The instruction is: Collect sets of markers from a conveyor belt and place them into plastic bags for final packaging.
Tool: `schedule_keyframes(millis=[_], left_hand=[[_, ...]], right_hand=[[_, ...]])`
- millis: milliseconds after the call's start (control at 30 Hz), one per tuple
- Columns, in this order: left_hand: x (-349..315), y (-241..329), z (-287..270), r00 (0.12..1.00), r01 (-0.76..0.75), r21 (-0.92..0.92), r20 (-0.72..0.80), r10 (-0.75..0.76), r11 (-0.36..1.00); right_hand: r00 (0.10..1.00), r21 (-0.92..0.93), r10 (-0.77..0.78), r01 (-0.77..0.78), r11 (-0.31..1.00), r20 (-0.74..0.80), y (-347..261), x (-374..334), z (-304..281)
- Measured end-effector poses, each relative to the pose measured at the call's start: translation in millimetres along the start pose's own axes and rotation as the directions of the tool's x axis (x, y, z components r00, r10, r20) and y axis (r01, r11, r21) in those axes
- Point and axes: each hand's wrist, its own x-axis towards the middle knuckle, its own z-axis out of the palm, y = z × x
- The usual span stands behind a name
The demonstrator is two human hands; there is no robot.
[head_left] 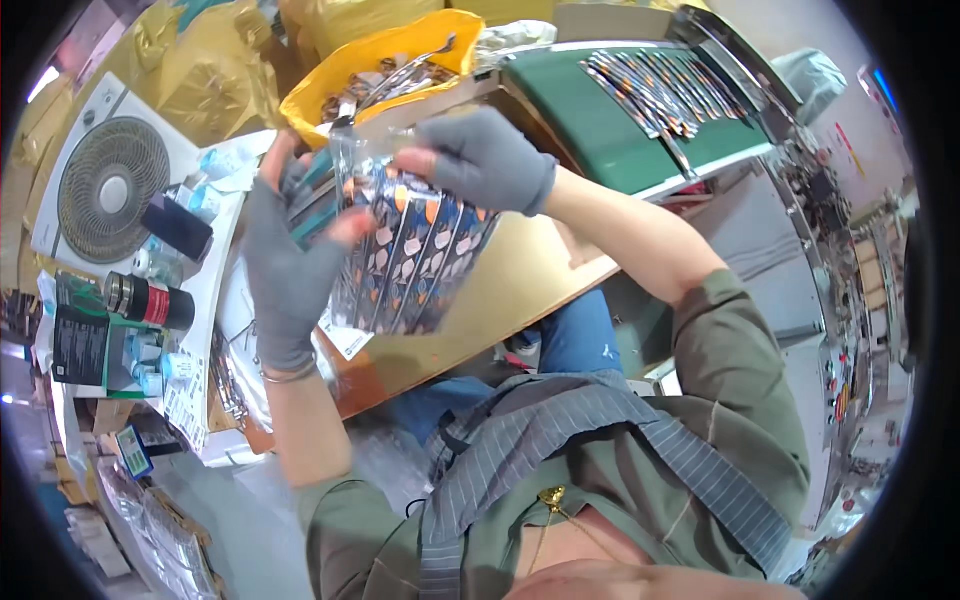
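Both my hands wear grey gloves that leave the fingertips bare. Between them is a clear plastic bag (415, 255) of slim pieces with dark blue, orange and white patterned surfaces, side by side. My left hand (295, 265) grips its left side, thumb across the front; the other fingers are partly hidden. At the upper edge, my right hand (485, 160) is closed on the clear plastic, fingers bent and slightly blurred. The bag is tilted above the tan worktop (510, 280).
Behind my hands, a yellow bag (310, 95) holds metal utensils. Patterned slim pieces (660, 90) lie on a green conveyor belt (570, 110) at the far right. At left are a fan (115, 190), a phone (178, 226) and a black flask (150, 301).
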Motion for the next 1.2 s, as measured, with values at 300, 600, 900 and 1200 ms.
schedule_keyframes(millis=[300,600,900,1200], left_hand=[[-74.8,-184.1,27.0,0.514,0.804,-0.437,0.170,-0.841,0.403],[-68.4,-272.0,-25.9,0.499,0.673,-0.636,0.014,-0.867,0.377],[-52.9,-226.2,-13.7,0.363,0.782,-0.577,0.112,-0.925,0.236],[-54.1,-222.9,-9.4,0.437,0.776,-0.613,0.347,-0.830,0.153]], right_hand=[[0.840,-0.314,0.448,-0.533,0.785,-0.307,150.7,101.1,98.1],[0.948,-0.545,0.318,-0.280,0.790,-0.027,171.0,130.9,155.7],[0.904,-0.476,0.426,-0.394,0.786,-0.045,189.6,120.7,154.0],[0.850,-0.182,0.526,-0.514,0.838,0.022,152.1,87.8,126.8]])
